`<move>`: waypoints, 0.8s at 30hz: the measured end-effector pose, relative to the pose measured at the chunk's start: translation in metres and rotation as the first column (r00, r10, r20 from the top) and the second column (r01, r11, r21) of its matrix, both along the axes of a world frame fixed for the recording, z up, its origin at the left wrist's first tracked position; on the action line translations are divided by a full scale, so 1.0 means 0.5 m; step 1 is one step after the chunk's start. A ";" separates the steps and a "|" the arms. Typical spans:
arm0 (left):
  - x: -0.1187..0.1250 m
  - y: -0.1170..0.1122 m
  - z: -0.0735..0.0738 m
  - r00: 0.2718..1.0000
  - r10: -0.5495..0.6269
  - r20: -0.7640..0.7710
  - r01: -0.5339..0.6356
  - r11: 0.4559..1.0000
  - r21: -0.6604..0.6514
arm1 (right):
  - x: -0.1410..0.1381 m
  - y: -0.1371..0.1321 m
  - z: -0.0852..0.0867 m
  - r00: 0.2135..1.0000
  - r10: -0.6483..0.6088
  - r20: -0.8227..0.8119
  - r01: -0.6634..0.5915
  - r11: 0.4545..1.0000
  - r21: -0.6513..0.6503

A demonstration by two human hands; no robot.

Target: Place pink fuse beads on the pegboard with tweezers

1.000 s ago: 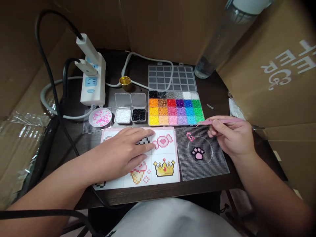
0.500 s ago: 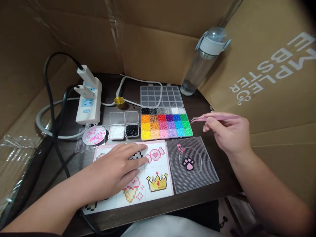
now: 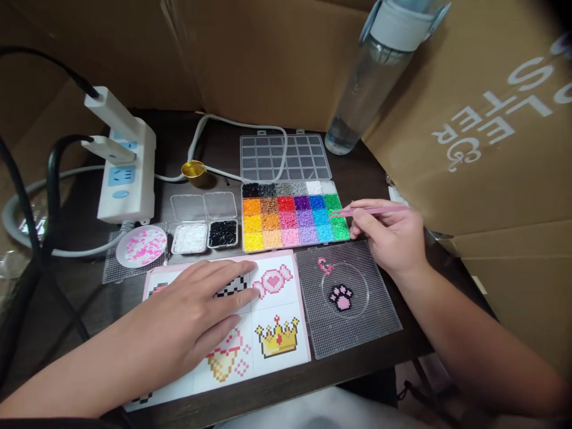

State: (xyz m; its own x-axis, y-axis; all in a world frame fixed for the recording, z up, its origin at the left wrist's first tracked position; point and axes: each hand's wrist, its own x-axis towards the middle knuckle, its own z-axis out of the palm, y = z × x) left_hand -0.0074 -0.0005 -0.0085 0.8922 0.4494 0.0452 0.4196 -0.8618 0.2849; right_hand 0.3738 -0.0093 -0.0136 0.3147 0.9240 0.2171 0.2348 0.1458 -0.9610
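My left hand (image 3: 201, 307) lies flat with fingers spread on a pattern sheet (image 3: 279, 304) printed with a candy, a crown and an ice cream. In my right hand (image 3: 393, 235) is a pair of pink tweezers (image 3: 370, 210), its tips over the right side of the bead box (image 3: 295, 217), near the blue and green compartments. Whether the tips pinch a bead is too small to tell. Right of the sheet lies a clear pegboard (image 3: 357, 330) bearing a black and pink paw of beads (image 3: 341, 298) and a small pink bead piece (image 3: 325, 266).
Two small boxes hold white beads (image 3: 189, 238) and black beads (image 3: 223, 233). A dish of pink and white beads (image 3: 142, 246) sits left, near a power strip (image 3: 129, 173) with cables. Behind are a gold cup (image 3: 193, 171) and a water bottle (image 3: 370, 77). Cardboard walls (image 3: 268, 65) surround the table.
My right hand has moved left, bringing the tweezers' tips from beside the bead box to over it. The camera view has shifted closer; my left hand stays on the sheet.
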 end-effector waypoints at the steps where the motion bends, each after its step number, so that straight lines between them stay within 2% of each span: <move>1: 0.001 -0.001 -0.001 1.000 0.000 0.014 0.000 1.000 0.011 | 0.000 0.000 0.001 1.000 0.013 0.008 -0.013 1.000 -0.016; 5: 0.007 -0.008 -0.004 0.996 0.034 0.083 -0.038 0.998 0.049 | -0.004 -0.004 0.006 0.994 0.076 0.075 -0.072 0.996 -0.050; 9: 0.011 -0.009 -0.005 0.993 0.051 0.104 -0.055 0.998 0.031 | -0.009 -0.006 0.011 0.987 0.109 0.117 -0.097 0.990 -0.099; 18: 0.008 -0.004 0.004 0.999 0.009 0.033 -0.009 1.000 0.015 | -0.024 -0.006 0.005 0.987 0.078 0.142 -0.072 0.996 -0.048; 24: 0.014 -0.009 0.008 0.996 0.044 0.076 -0.040 0.998 -0.054 | -0.044 -0.008 0.008 0.984 0.040 0.172 -0.035 0.999 -0.032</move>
State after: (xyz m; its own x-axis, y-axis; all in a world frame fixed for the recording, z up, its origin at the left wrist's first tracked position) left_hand -0.0004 -0.0051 -0.0047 0.8674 0.4897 0.0885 0.4300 -0.8271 0.3620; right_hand 0.3520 -0.0134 -0.0094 0.2397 0.9411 0.2386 0.3927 0.1308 -0.9103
